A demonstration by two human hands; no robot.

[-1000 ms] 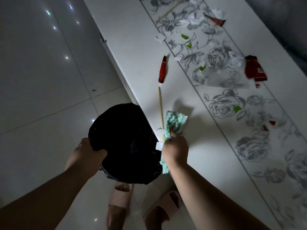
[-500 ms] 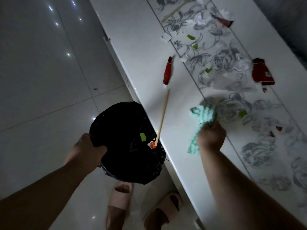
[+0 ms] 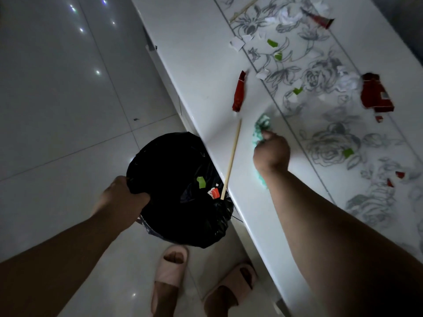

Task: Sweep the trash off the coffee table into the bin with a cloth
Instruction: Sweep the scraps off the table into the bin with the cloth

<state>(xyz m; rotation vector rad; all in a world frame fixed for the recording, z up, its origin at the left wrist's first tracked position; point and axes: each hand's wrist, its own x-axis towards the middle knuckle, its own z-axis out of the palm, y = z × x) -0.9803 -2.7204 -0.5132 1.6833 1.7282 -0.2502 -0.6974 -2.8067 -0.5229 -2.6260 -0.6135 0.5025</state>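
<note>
My right hand (image 3: 272,153) is shut on a green-and-white cloth (image 3: 261,126), pressed on the white coffee table (image 3: 194,65). A wooden chopstick (image 3: 231,159) lies just left of the cloth, its near end hanging over the table edge above the bin (image 3: 174,179). The bin has a black liner, and my left hand (image 3: 121,197) grips its near-left rim beside the table. A green scrap and a red scrap lie inside the bin. A red wrapper strip (image 3: 239,91) lies beyond the chopstick. A larger red wrapper (image 3: 375,92), white paper bits and green scraps are scattered farther across the table.
My two feet in pink slippers (image 3: 170,268) stand on the glossy tiled floor (image 3: 57,99) below the bin. A floral strip runs along the table's middle. A second chopstick (image 3: 243,8) and crumpled tissue (image 3: 290,16) lie at the far end.
My right hand swept the cloth from the table edge out to the right, then back left toward the chopstick. Scraps dropped into the bin, and the chopstick's near end swung out over the bin.
</note>
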